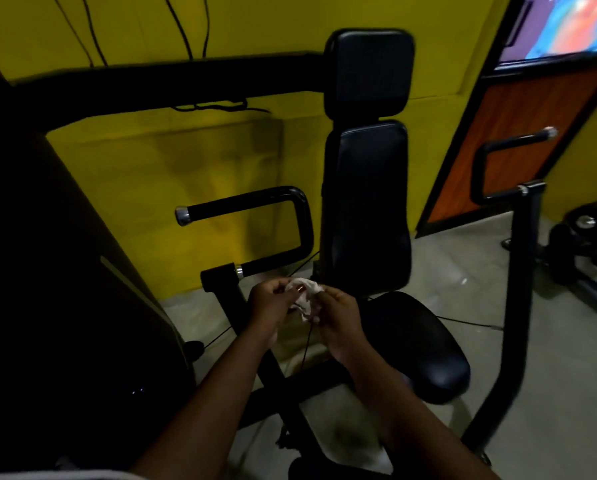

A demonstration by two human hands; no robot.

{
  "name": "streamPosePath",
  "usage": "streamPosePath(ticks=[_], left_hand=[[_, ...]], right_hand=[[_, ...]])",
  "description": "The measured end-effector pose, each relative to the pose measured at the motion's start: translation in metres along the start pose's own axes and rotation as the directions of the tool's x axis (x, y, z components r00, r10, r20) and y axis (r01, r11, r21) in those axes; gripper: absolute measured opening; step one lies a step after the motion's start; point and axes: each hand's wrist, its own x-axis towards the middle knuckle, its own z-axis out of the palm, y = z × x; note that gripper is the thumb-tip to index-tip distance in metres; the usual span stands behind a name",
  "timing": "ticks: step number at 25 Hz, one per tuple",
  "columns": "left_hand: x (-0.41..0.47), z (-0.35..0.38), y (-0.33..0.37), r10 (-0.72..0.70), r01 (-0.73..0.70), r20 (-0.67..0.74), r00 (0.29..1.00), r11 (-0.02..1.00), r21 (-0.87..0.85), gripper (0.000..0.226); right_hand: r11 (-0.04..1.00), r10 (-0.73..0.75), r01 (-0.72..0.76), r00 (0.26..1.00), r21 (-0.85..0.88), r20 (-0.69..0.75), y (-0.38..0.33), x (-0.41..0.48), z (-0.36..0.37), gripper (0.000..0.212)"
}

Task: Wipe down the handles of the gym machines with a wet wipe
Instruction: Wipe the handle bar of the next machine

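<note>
- Fingers (280, 287) of my left hand (267, 301) and right hand (340, 315) are curled in and pinch the wet wipe (305, 295) between them. It is bunched up and held in the air in front of me, touching no part of the machine.
- I read this as the preparing step: the wipe is being spread or re-bunched, and nothing is being wiped at this moment.
- Just beyond my right hand sits the black seat (422, 344).
- Up and to the left of my hands is the near handle (236, 206), a black grip with a chrome end cap, bare and within reach.
- The next move, as I judge it, calls for one hand to keep the wipe, wrap it round that grip and draw it along from cap to bend, while the other hand lets go.
- Farther back stands the back pad (370, 202).
- The far handle (513, 142) is well apart on the right, so I expect a reach across the seat or a step round for it.
</note>
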Motion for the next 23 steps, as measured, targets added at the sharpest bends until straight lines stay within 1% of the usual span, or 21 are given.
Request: streamPosePath(ticks=[2,3,4,5,6,8,10,12,15,17,20,23], left_hand=[[-0.031,0.008,0.0,0.036,-0.036,0.005,0.999,0.998,0.048,0.015],[-0.049,0.013,0.0,0.061,-0.062,0.014,0.998,0.996,0.071,0.017],[-0.066,0.018,0.0,0.085,-0.087,0.035,0.996,0.993,0.079,0.016],[-0.084,0.024,0.0,0.107,-0.111,0.069,0.992,0.992,0.067,0.013],[-0.105,0.032,-0.001,0.112,-0.12,0.115,0.987,0.991,0.058,0.007],[-0.146,0.05,-0.006,0.087,-0.091,0.225,0.971,0.996,0.01,0.001],[-0.182,0.072,-0.017,0.044,-0.025,0.332,0.942,0.998,-0.062,0.006],[-0.216,0.095,-0.028,0.011,0.021,0.4,0.917,0.997,-0.076,0.013],[-0.265,0.133,-0.037,0.008,0.015,0.517,0.856,0.999,-0.04,0.017],[-0.299,0.162,-0.041,0.001,0.009,0.613,0.79,1.0,-0.012,0.015],[-0.346,0.205,-0.047,-0.019,-0.024,0.724,0.69,0.999,0.049,0.019],[-0.386,0.244,-0.055,0.002,-0.107,0.776,0.63,0.991,0.083,0.03]], right_hand=[[0.997,0.016,-0.012,0.999,0.072,-0.047,-0.006,-0.038,-0.015,0.024],[0.997,-0.011,0.015,0.999,0.075,-0.051,-0.007,-0.058,-0.023,0.023],[0.997,-0.057,0.059,0.997,0.054,-0.043,-0.008,-0.076,-0.031,0.018],[0.994,-0.106,0.107,0.994,0.037,-0.035,-0.007,-0.095,-0.038,0.012],[0.988,-0.154,0.155,0.986,0.022,-0.067,-0.005,-0.114,-0.047,0.011],[0.982,-0.175,0.186,0.966,0.04,-0.193,0.0,-0.148,-0.069,0.015],[0.975,-0.183,0.21,0.941,0.067,-0.284,0.004,-0.184,-0.096,0.019],[0.967,-0.208,0.246,0.913,0.064,-0.351,0.007,-0.219,-0.127,0.023],[0.96,-0.219,0.278,0.832,0.041,-0.511,0.009,-0.27,-0.176,0.018],[0.96,-0.208,0.28,0.76,0.021,-0.616,0.008,-0.305,-0.209,0.013],[0.952,-0.201,0.306,0.67,0.019,-0.715,0.003,-0.356,-0.253,0.011],[0.951,-0.209,0.309,0.586,-0.023,-0.783,-0.003,-0.4,-0.292,0.012]])
